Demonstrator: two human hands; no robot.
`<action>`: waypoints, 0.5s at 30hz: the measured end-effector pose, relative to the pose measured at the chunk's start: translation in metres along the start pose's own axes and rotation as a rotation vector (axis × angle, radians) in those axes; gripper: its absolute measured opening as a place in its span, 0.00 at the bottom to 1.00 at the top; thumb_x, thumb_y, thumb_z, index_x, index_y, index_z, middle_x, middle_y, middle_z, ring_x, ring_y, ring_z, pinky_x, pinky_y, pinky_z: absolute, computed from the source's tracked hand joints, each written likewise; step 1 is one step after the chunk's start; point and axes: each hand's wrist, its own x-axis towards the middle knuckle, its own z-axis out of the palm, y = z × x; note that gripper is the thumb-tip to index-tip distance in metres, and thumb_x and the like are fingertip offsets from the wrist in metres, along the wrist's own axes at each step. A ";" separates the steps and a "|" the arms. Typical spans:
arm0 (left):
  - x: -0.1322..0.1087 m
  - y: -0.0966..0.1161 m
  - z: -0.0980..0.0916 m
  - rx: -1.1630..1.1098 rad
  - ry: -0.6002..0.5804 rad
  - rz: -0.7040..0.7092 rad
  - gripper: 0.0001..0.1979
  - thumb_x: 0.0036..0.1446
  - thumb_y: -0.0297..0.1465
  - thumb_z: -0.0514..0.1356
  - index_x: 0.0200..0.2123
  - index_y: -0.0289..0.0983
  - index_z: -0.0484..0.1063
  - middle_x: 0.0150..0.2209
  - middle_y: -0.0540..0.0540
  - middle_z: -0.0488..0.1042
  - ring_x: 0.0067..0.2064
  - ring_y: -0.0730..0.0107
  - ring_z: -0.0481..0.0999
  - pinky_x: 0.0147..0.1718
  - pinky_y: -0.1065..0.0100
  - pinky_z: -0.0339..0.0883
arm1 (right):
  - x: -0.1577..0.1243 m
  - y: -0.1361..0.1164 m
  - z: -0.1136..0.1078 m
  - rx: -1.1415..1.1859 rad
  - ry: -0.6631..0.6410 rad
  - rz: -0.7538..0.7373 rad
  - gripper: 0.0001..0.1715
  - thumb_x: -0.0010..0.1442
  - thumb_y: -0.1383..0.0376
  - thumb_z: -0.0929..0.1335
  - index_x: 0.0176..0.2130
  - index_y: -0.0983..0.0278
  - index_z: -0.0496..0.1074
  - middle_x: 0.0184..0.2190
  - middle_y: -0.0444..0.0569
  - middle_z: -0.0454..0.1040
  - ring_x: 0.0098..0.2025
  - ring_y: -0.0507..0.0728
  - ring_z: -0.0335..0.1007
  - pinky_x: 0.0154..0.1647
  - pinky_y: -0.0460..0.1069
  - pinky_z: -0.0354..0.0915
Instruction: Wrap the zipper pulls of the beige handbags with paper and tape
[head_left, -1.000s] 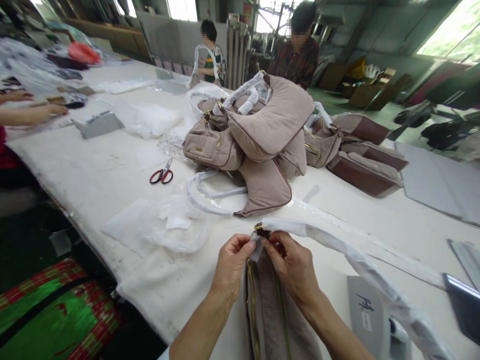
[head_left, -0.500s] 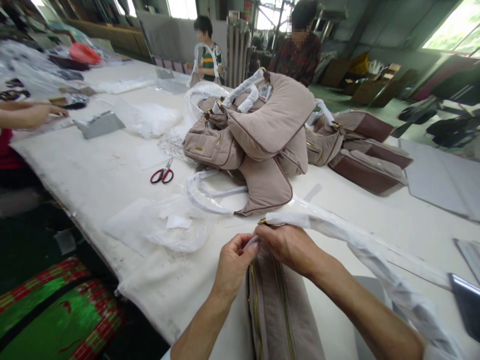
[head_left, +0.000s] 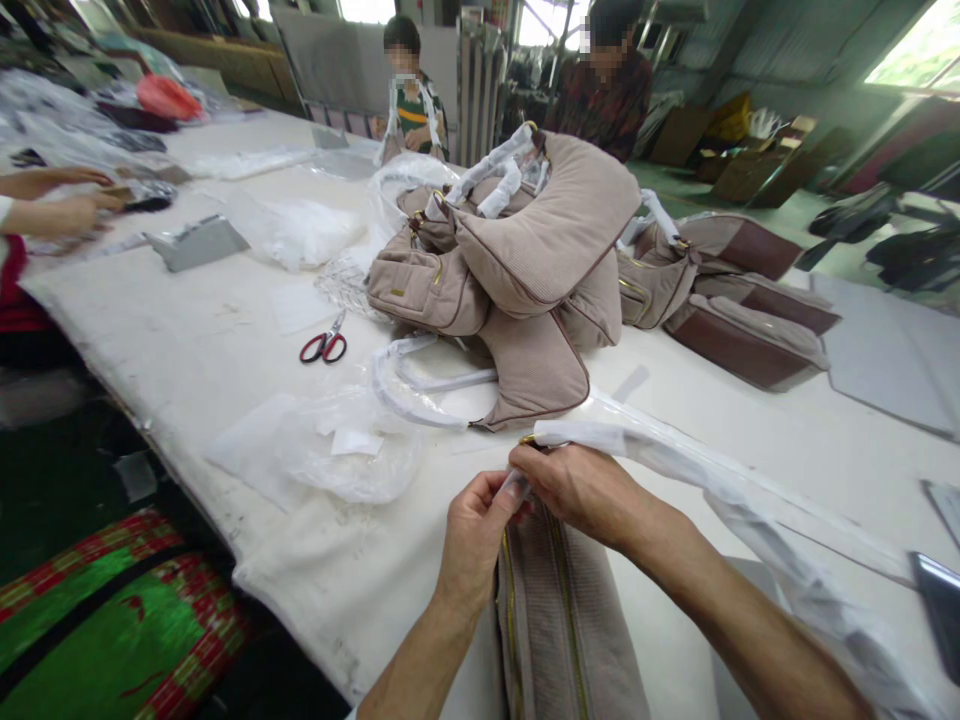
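Showing at left hand's (head_left: 472, 532) fingertips (head_left: 502, 507): translucent strip (head_left: 515, 485), by bag's (head_left: 574, 615) end.

Head camera looks forward and down, near the table (head_left: 187, 360)

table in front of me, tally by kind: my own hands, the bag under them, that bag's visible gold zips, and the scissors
Hands: 2 (left hand, right hand)
Bag: 1
Gold zips: 2
Scissors: 1
Total: 6

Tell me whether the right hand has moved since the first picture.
Yes: the right hand has moved forward, nearer the unmoved piled bags.
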 end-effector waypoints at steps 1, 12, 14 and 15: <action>0.000 -0.001 0.000 0.012 0.016 -0.005 0.10 0.51 0.37 0.60 0.32 0.35 0.72 0.29 0.50 0.73 0.29 0.73 0.70 0.32 0.71 0.65 | 0.000 0.000 0.001 -0.003 0.014 0.003 0.04 0.55 0.70 0.63 0.33 0.63 0.67 0.18 0.44 0.68 0.18 0.50 0.58 0.18 0.46 0.40; -0.001 -0.007 -0.001 0.161 0.080 0.141 0.07 0.53 0.34 0.58 0.32 0.36 0.70 0.26 0.52 0.71 0.30 0.73 0.69 0.33 0.72 0.63 | 0.005 0.002 -0.003 -0.015 0.003 -0.037 0.05 0.55 0.68 0.63 0.29 0.64 0.68 0.16 0.43 0.64 0.15 0.48 0.53 0.16 0.45 0.38; -0.002 -0.010 0.001 0.081 0.097 0.133 0.08 0.52 0.34 0.59 0.34 0.37 0.70 0.28 0.51 0.72 0.31 0.72 0.70 0.34 0.71 0.64 | 0.006 0.002 -0.003 -0.014 0.010 -0.052 0.06 0.56 0.67 0.62 0.29 0.63 0.68 0.16 0.43 0.64 0.15 0.48 0.53 0.16 0.45 0.38; -0.002 -0.012 0.003 0.045 0.112 0.131 0.08 0.51 0.33 0.60 0.35 0.37 0.69 0.29 0.51 0.72 0.31 0.72 0.70 0.34 0.70 0.64 | 0.005 0.002 -0.003 -0.011 0.007 -0.055 0.06 0.56 0.67 0.62 0.30 0.63 0.68 0.17 0.43 0.65 0.15 0.48 0.53 0.16 0.45 0.38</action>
